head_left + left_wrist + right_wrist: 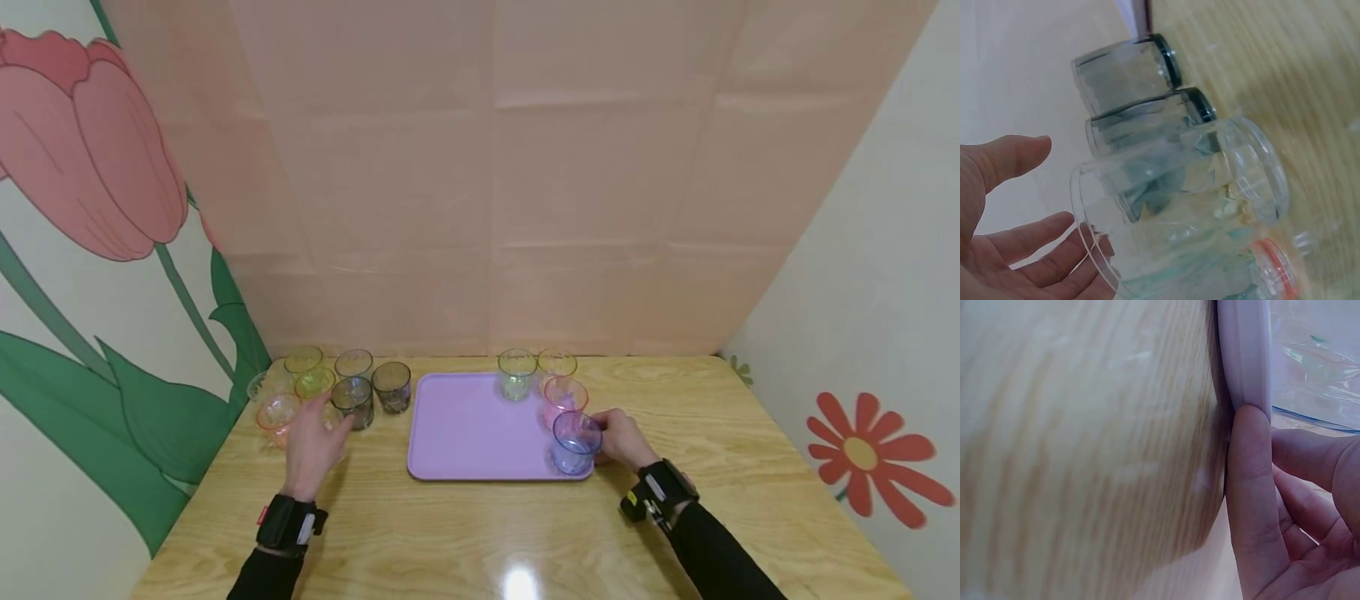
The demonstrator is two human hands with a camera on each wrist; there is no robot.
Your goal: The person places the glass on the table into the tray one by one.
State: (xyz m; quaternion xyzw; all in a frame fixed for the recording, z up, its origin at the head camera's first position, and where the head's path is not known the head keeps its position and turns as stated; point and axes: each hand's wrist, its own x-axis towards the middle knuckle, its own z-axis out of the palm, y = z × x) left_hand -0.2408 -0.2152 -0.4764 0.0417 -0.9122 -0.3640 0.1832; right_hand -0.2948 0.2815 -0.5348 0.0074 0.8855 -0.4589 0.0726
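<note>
In the left wrist view, my left hand reaches around a clear glass, its thumb apart from the glass and its fingers spread beside and behind the rim. In the head view this left hand is among the glasses on the left, beside a dark grey glass. A purple tray lies flat mid-table. My right hand pinches its right edge near the front corner; the digits meet at the rim. Close by stands a blue glass, upright on the tray.
A pink glass and a green glass stand behind the blue glass. On the left are another grey glass, a yellow glass and an orange-pink glass. Walls bound the table behind and at both sides.
</note>
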